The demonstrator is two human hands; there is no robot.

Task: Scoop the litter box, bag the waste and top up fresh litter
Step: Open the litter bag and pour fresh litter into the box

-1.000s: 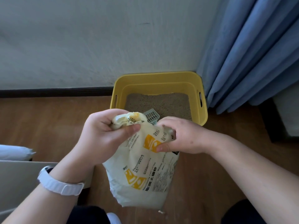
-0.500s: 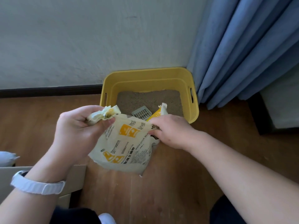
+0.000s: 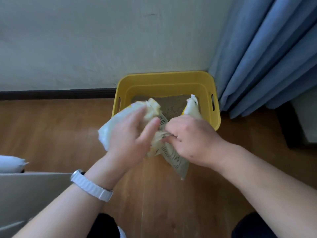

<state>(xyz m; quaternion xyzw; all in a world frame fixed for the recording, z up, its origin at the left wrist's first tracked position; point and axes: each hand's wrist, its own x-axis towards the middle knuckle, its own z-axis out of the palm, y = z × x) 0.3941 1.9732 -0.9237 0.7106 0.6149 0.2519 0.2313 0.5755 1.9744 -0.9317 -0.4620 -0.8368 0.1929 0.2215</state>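
Litter bag (image 3: pixel 175 157) tipped toward box (image 3: pixel 164 76) on wood floor (image 3: pixel 51 127).

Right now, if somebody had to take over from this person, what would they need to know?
Left hand grips the bunched top of the litter bag.
Right hand pinches the other side of its mouth; both hold the bag up at the near rim of the yellow litter box.
Scoop lies in the box on the litter.
Done: bag picked up, mouth partly spread. Whether waste was scooped and bagged is not visible.
Left: open fully, pour fresh litter in.
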